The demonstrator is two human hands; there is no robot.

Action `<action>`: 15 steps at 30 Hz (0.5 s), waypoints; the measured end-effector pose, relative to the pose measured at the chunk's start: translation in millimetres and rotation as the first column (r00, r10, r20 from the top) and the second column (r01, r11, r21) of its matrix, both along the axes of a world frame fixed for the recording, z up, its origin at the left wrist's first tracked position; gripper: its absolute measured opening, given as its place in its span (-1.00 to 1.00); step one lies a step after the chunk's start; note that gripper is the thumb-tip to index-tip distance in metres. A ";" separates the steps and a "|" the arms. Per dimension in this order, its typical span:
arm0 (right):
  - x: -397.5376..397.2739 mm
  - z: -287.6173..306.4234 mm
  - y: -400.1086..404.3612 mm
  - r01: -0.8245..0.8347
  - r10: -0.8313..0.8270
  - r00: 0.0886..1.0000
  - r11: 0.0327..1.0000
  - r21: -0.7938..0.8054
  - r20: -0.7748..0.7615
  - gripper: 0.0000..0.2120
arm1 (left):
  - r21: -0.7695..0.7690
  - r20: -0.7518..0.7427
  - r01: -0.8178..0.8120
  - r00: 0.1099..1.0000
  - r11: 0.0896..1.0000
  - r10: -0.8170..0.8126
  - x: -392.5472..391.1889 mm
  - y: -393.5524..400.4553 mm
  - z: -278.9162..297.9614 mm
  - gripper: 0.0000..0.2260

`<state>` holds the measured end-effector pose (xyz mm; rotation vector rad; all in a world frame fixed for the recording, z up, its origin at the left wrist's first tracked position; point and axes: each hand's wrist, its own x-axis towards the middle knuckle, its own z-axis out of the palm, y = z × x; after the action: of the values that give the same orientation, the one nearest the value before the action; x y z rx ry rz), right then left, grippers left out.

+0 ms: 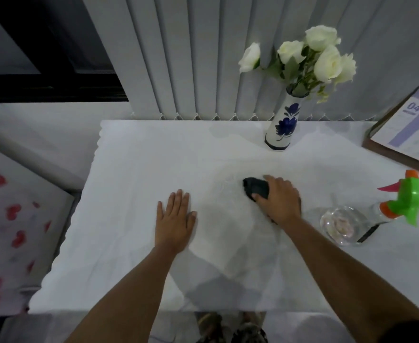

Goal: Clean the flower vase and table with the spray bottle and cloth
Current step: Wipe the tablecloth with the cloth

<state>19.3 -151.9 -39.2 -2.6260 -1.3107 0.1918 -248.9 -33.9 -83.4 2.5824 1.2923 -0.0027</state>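
The dark cloth (256, 188) sits near the middle of the white-covered tabletop (134, 256), bunched under the right hand (278, 200), whose fingers curl over it and clamp it down against the surface. The left hand (175, 222) lies flat and open on the tabletop just beside it, fingers spread, holding nothing. Out to the right lies the spray bottle (366, 215), clear body on its side, green trigger head pointing away. At the back edge stands the flower vase (283, 125), white with blue flowers painted on it, upright, white roses (319, 54) rising from it. A desk calendar (408, 131) sits at the far right.
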 end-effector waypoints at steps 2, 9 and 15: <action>7.9 -3.5 -18.0 0.147 -0.147 0.989 0.988 0.053 -0.011 -0.36 | -0.001 0.009 0.000 1.000 1.000 0.000 -0.9 -0.7 1.3 -0.49; -144.9 -32.6 -84.6 -0.265 0.270 0.962 0.959 0.104 -0.034 -0.69 | -0.004 0.034 0.008 0.999 1.000 -0.008 -2.7 0.4 1.2 -0.50; -9.9 1.9 16.9 -0.130 0.130 0.991 0.991 0.031 0.010 -0.77 | -0.022 0.084 -0.008 0.996 1.000 0.010 -3.1 4.4 1.0 -0.41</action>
<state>9.4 -135.0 -37.3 -2.5193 -1.4769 0.1785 -252.0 -29.5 -82.4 2.5300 1.2665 0.0926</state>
